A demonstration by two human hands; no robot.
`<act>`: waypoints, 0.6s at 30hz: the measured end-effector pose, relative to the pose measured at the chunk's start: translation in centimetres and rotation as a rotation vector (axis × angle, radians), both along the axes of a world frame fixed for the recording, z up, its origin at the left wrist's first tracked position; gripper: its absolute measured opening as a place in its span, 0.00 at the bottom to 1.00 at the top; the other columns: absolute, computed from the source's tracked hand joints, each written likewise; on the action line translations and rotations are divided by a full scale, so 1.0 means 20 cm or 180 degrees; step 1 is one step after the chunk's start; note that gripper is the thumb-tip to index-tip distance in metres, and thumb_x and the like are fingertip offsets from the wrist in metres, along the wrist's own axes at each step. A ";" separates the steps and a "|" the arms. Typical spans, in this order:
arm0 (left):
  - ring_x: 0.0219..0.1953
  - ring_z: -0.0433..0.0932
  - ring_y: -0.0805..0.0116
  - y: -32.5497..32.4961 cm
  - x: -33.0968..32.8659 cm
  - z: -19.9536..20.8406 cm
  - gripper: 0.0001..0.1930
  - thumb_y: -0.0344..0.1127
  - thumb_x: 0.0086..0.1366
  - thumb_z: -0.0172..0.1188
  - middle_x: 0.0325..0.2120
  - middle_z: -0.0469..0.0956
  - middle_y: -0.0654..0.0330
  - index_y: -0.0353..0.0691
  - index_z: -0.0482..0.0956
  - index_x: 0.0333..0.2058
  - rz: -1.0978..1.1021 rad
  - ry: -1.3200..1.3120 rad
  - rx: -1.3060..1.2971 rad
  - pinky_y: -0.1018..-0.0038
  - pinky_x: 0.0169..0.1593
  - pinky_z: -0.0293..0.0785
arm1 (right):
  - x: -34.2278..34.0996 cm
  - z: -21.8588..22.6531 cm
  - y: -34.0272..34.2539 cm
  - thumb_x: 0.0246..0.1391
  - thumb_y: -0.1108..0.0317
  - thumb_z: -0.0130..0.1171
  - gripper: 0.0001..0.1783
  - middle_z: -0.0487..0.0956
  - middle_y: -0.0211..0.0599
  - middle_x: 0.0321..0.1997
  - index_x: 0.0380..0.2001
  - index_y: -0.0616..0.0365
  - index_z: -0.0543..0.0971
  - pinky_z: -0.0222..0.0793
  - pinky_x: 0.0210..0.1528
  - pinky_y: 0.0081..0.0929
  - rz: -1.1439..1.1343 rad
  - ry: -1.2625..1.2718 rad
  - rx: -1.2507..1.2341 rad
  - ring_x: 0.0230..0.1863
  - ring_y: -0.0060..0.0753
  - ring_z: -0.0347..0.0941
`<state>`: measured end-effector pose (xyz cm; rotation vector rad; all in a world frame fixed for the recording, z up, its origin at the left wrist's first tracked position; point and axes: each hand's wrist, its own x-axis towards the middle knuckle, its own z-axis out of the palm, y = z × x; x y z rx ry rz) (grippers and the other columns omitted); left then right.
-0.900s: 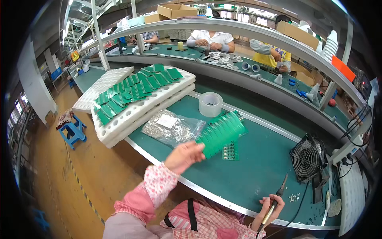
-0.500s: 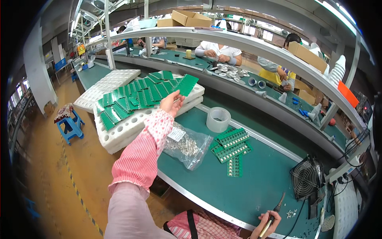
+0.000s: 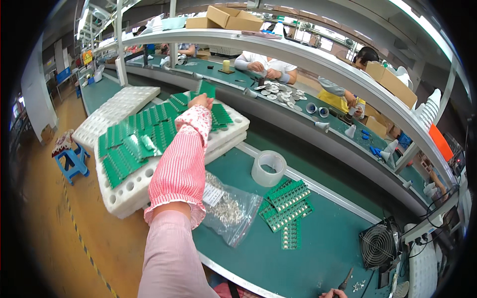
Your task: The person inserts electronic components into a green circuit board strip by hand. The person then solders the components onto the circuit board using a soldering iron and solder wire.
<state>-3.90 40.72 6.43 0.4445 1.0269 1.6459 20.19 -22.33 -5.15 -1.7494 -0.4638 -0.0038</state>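
Likely called for a steady reach over the desk (image 3: 328, 228) to the white foam block (image 3: 122, 201), with light, edge-only handling of the green circuit boards (image 3: 160, 118)! Lay spread at upper left, on both sides of the left hand (image 3: 201, 101), drawn narrow; could not tell whether gripping one. In the right hand (image 3: 332, 294), lower right, well apart, held a soldering iron (image 3: 344, 282)!
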 end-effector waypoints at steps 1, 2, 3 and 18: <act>0.29 0.80 0.68 0.07 -0.06 -0.01 0.09 0.33 0.60 0.55 0.30 0.78 0.57 0.35 0.74 0.38 0.0024 0.0085 -0.0076 0.76 0.24 0.72 | 0.00 -0.02 -0.01 0.55 0.70 0.55 0.10 0.73 0.41 0.36 0.40 0.60 0.72 0.70 0.35 0.24 0.0009 -0.0166 -0.0049 0.35 0.31 0.71; 0.30 0.81 0.67 0.13 -0.12 -0.02 0.09 0.33 0.60 0.55 0.29 0.78 0.56 0.35 0.75 0.37 0.0159 0.0040 -0.0120 0.74 0.25 0.74 | 0.00 -0.03 -0.01 0.55 0.70 0.55 0.10 0.73 0.41 0.36 0.40 0.60 0.72 0.70 0.35 0.24 -0.0001 -0.0116 -0.0027 0.35 0.31 0.71; 0.30 0.80 0.67 0.18 -0.13 -0.04 0.09 0.32 0.61 0.55 0.30 0.78 0.55 0.34 0.74 0.38 0.0097 0.0033 -0.0144 0.73 0.26 0.75 | 0.00 -0.03 -0.01 0.56 0.71 0.55 0.09 0.73 0.41 0.36 0.40 0.60 0.72 0.70 0.35 0.24 0.0012 -0.0234 -0.0055 0.34 0.31 0.71; 0.54 0.69 0.51 0.15 -0.16 0.03 0.21 0.23 0.65 0.39 0.51 0.65 0.45 0.24 0.53 0.57 -0.0407 -0.0962 -0.0374 0.53 0.58 0.62 | -0.04 0.07 0.05 0.54 0.68 0.56 0.09 0.78 0.45 0.29 0.37 0.61 0.75 0.71 0.32 0.29 -0.0520 -0.0397 -0.0676 0.31 0.37 0.75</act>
